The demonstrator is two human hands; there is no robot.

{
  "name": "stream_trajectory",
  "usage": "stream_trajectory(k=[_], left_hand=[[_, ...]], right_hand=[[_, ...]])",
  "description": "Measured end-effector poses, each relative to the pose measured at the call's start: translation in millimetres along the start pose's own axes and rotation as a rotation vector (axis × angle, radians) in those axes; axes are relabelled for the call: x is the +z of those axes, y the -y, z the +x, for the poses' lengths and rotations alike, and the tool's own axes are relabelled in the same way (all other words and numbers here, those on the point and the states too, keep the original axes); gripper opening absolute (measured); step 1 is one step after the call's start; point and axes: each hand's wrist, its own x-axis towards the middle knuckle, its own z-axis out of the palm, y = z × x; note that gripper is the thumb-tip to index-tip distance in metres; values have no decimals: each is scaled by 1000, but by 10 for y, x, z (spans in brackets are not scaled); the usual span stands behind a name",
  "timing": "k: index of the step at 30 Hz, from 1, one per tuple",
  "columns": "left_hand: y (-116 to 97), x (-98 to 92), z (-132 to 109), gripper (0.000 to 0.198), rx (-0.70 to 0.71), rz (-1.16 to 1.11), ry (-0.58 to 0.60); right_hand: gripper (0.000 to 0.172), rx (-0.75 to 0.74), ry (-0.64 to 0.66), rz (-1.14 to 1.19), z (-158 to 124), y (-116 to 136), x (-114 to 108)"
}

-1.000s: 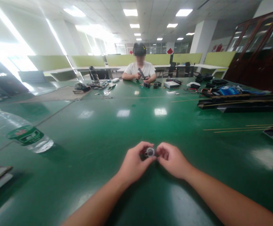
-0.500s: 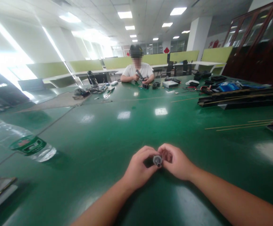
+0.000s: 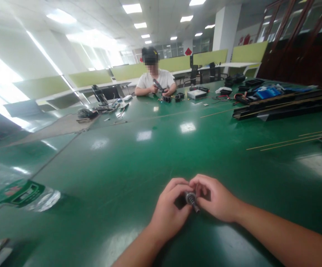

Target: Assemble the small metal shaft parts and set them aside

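Note:
A small dark metal part (image 3: 191, 200) with a round collar and a ribbed or spring-wound shaft is held low over the green table; its narrow tip points toward me, down and to the right. My left hand (image 3: 170, 207) curls around it, thumb below and fingers above. Against its right side, my right hand (image 3: 215, 198) is closed, fingertips meeting those of the left. What the right fingertips pinch is partly hidden, though they appear to be on the same part. The far end of the part is concealed by my fingers.
A clear water bottle (image 3: 24, 194) with a green label lies on its side at left. Thin brass-coloured rods (image 3: 283, 142) and black rails (image 3: 291, 107) lie at right. Across the green table (image 3: 116, 159), a person (image 3: 156, 81) holds a dark tool among small black parts.
The part's tip has tilted downward and to the right, exposing more of its ribbed shaft. Both hands appear slightly lower and farther right as the whole view has shifted.

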Motion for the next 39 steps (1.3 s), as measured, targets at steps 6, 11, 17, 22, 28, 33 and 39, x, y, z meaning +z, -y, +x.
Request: stream_trajectory(k=[6,11,17,22,28,33,39], left_hand=[[19,-6,-9,32,-48,-29,-8],[48,-15,1,23,-83,-112,-21],[23,-30,-4,30,-179,-196,28],[1,-57,13,28,-199,-276,133],[18,-25,8,22,-219,-388,106],[-19,-22,10,24,-192,-208,-24],[-11,-86,25,24,-74,-14,-190]], right_hand=[[25,4,1,3,13,10,5],[23,30,-15,41,26,-35,2],[13,103,-26,145,15,-73,-18],[14,76,-1,201,14,-75,-25],[16,63,-11,192,6,-89,-24],[17,42,-17,183,-4,-77,-17],[19,60,-36,136,-7,-68,8]])
